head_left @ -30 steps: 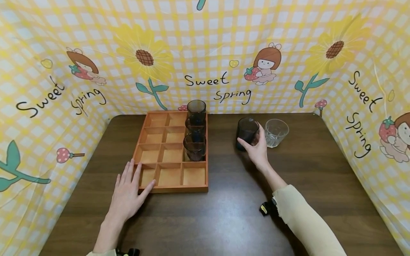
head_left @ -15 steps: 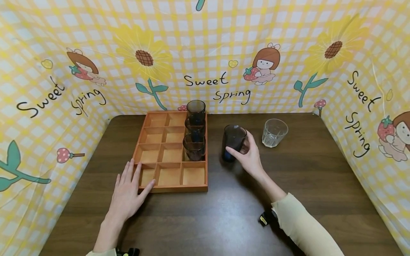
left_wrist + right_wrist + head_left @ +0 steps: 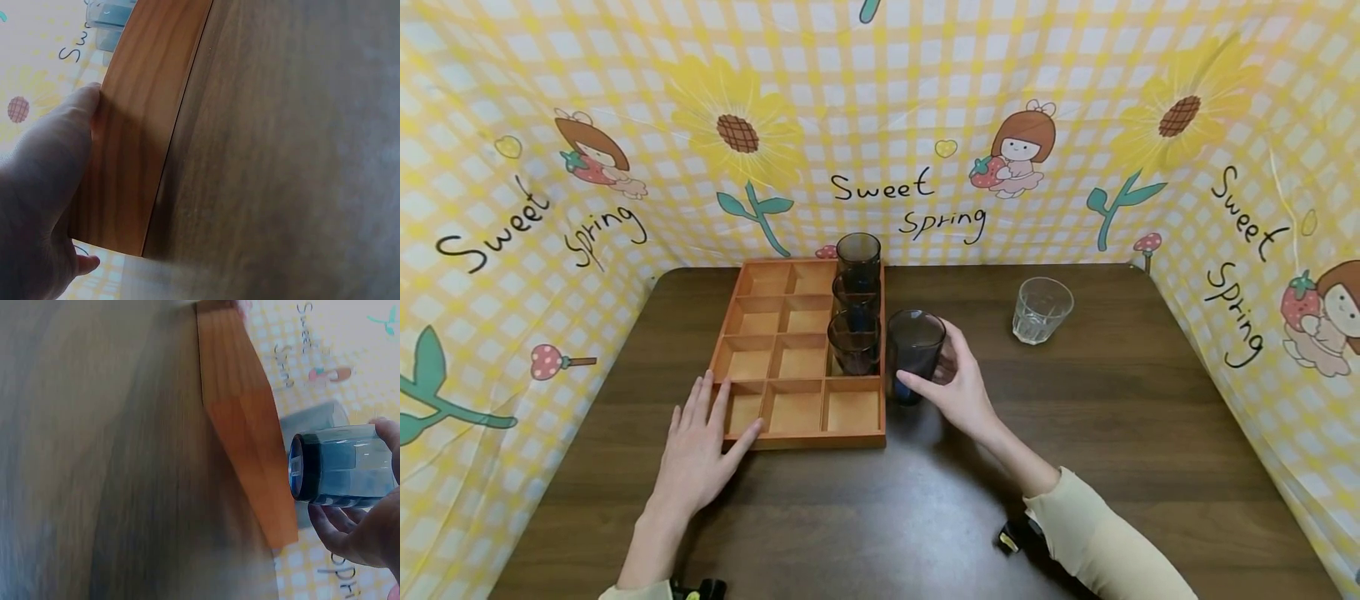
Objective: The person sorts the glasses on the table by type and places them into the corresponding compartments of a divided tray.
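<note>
My right hand (image 3: pixel 962 387) grips a dark tinted drinking glass (image 3: pixel 916 346), upright at the right side of a wooden compartment tray (image 3: pixel 801 442). The right wrist view shows this glass (image 3: pixel 350 465) raised above the table, thumb and fingers around its sides. My left hand (image 3: pixel 696 454) rests on the tray's near left corner, fingers along the left side and thumb over the front edge. In the tray's right column stand three dark glasses, one behind another, the nearest dark glass (image 3: pixel 854 346) in the third compartment from the back. The front right compartment (image 3: pixel 853 408) holds nothing.
A clear faceted glass (image 3: pixel 1042 310) stands on the brown table (image 3: pixel 1112 400) at the back right. A yellow checked cloth (image 3: pixel 880 125) with printed flowers walls the table at the back and both sides.
My right hand has carried the dark glass from beside the clear glass leftward and nearer, up to the tray's right edge. My left hand has stayed on the tray.
</note>
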Available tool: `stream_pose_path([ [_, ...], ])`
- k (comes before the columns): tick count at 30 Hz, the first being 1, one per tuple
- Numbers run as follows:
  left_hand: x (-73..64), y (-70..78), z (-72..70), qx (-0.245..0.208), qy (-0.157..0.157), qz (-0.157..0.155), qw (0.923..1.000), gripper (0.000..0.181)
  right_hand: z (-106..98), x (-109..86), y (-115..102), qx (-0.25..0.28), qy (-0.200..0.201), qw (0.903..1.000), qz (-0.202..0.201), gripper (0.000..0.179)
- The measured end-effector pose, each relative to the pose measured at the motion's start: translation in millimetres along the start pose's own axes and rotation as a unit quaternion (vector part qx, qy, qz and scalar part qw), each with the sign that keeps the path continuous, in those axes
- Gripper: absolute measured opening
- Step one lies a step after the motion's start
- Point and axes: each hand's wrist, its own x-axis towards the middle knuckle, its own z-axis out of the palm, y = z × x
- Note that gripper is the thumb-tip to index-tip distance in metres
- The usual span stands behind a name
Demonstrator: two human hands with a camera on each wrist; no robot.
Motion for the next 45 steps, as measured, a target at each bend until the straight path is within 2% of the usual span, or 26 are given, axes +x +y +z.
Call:
stream_pose_path([
  [15,0.7,0.4,0.3,0.001,-0.001,-0.001,1.0,0.087,38.3,-6.0,-13.6,0.023,-0.06,0.9979,-0.01,0.082],
  [28,0.7,1.1,-1.0,-0.004,0.001,-0.001,1.0,0.087,61.6,-14.0,-5.6,0.024,-0.087,0.9954,-0.032,0.086],
  [32,0.2,2.0,-0.9,-0.008,-0.001,-0.002,1.0,0.086,67.4,-12.6,10.0,-0.008,-0.081,0.995,-0.056,0.088],
  [38,-0.5,2.5,0.6,-0.008,-0.001,0.002,1.0,0.086,68.7,-9.9,28.2,-0.084,-0.058,0.9897,-0.101,0.089],
  [45,-0.8,1.8,0.2,-0.008,0.0,0.0,1.0,0.086,70.6,-10.1,29.9,-0.14,-0.047,0.9851,-0.089,0.089],
])
